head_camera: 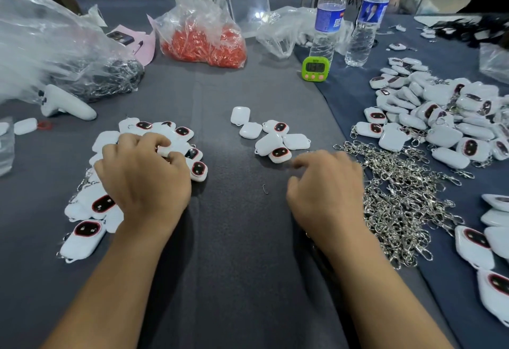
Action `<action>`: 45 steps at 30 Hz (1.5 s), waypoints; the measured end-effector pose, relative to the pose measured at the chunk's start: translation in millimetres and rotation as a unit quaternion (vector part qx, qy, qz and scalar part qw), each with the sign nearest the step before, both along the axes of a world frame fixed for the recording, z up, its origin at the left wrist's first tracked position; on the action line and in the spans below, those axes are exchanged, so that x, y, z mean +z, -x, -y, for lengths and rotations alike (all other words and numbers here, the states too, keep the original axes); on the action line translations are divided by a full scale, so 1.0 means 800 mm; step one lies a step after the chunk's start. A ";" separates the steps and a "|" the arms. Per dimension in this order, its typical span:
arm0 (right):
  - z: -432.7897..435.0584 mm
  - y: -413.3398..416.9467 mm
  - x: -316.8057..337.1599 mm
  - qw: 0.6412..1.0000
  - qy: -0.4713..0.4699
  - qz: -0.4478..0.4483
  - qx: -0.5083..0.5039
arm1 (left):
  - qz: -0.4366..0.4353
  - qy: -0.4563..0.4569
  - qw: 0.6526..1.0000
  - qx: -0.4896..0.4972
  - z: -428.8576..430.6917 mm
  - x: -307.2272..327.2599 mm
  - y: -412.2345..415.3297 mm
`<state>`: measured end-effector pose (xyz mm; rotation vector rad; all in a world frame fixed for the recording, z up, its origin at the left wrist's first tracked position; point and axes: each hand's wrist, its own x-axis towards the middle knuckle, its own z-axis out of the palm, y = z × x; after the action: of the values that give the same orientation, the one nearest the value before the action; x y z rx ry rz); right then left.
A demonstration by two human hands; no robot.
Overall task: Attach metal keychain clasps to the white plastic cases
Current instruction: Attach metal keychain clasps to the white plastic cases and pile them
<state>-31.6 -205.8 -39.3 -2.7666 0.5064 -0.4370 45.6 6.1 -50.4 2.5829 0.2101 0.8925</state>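
My left hand (143,175) lies over a pile of white plastic cases with clasps (91,211) on the left, its fingers curled round one white case (170,148). My right hand (327,186) hovers low over the grey cloth with fingers loosely curled and blurred; whether it pinches anything I cannot tell. Just beyond it sit several bare white cases (272,139), some showing dark oval windows. A heap of metal keychain clasps (399,200) spreads right of my right hand.
A large pile of cases (440,117) fills the right side. Behind stand two water bottles (327,15), a green timer (315,68), a bag of orange parts (203,37), a clear bag of clasps (91,78) and a white controller (66,103). A small wire hook (265,189) lies between my hands.
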 end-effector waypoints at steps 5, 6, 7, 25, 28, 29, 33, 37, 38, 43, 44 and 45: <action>0.028 0.010 0.011 0.991 0.025 -0.097 -0.091 | -0.027 -0.075 0.988 -0.132 0.021 -0.007 0.002; 0.030 0.010 0.010 0.992 0.015 -0.096 -0.080 | -0.052 -0.081 0.985 -0.146 0.022 -0.010 0.001; 0.032 0.010 0.009 0.994 0.006 -0.091 -0.067 | -0.065 -0.082 0.983 -0.153 0.022 -0.012 0.001; 0.012 -0.003 0.005 0.923 -0.329 0.196 0.029 | -0.172 0.204 0.874 -0.405 0.110 -0.006 0.071; 0.006 -0.004 0.003 0.908 -0.370 0.189 0.052 | -0.189 0.309 0.842 -0.400 0.106 -0.006 0.062; 0.005 -0.003 0.003 0.909 -0.370 0.183 0.062 | -0.189 0.326 0.835 -0.401 0.104 -0.006 0.060; 0.017 0.002 0.012 0.934 -0.303 0.185 0.045 | -0.165 0.304 0.866 -0.360 0.097 -0.009 0.056; 0.063 0.025 0.035 0.987 -0.161 0.011 0.022 | -0.165 0.253 0.893 -0.333 0.091 -0.010 0.056; 0.072 0.031 0.040 0.986 -0.152 -0.054 0.040 | -0.161 0.235 0.901 -0.328 0.090 -0.010 0.056; 0.089 0.042 0.048 0.952 -0.176 -0.218 0.122 | -0.164 0.213 0.909 -0.318 0.091 -0.011 0.054; 0.090 0.041 0.046 0.954 -0.166 -0.219 0.124 | -0.166 0.216 0.907 -0.321 0.091 -0.011 0.054; 0.090 0.040 0.044 0.957 -0.164 -0.206 0.121 | -0.164 0.220 0.906 -0.323 0.091 -0.011 0.054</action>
<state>-63.3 -278.0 -4.4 -2.5433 0.2865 0.2672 2.7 -66.9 -59.3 2.1260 -0.3130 0.1395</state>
